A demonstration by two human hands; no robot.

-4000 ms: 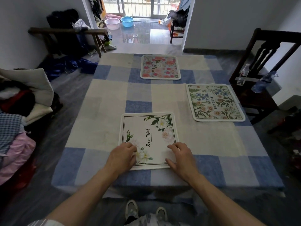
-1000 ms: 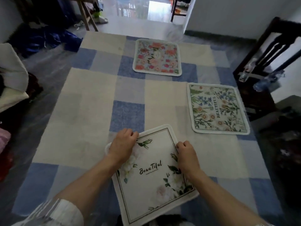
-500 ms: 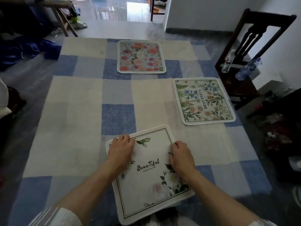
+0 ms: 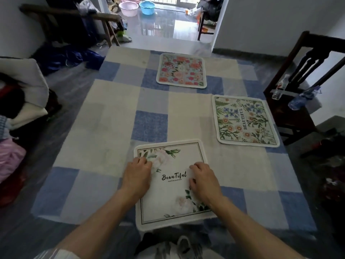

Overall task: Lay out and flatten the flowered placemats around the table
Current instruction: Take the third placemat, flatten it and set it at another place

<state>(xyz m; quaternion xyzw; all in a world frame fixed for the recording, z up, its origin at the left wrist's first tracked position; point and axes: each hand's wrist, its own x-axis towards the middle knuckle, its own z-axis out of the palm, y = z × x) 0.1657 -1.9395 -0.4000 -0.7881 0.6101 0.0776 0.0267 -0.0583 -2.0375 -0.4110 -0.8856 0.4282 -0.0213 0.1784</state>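
Three flowered placemats lie on a blue and cream checked tablecloth point(image 4: 112, 128). The near one, a white placemat point(image 4: 171, 200) printed "Beautiful", sits at the table's front edge, its near edge hanging slightly over. My left hand point(image 4: 137, 176) presses on its left side with curled fingers. My right hand point(image 4: 204, 181) presses on its right side, fingers also curled. A green-leafed placemat point(image 4: 244, 121) lies flat at the right edge. A pink and red placemat point(image 4: 182, 71) lies flat at the far end.
A dark wooden chair point(image 4: 302, 81) stands at the right, with plastic bottles point(image 4: 300, 99) on its seat. Piled clothes point(image 4: 16, 109) sit at the left. A wooden bench point(image 4: 74, 17) and basins point(image 4: 138, 7) are beyond the table's far end.
The white placemat has been turned from a slanted position to square with the table edge, its text now reading upright. Both hands have stayed on it, sliding toward its middle.
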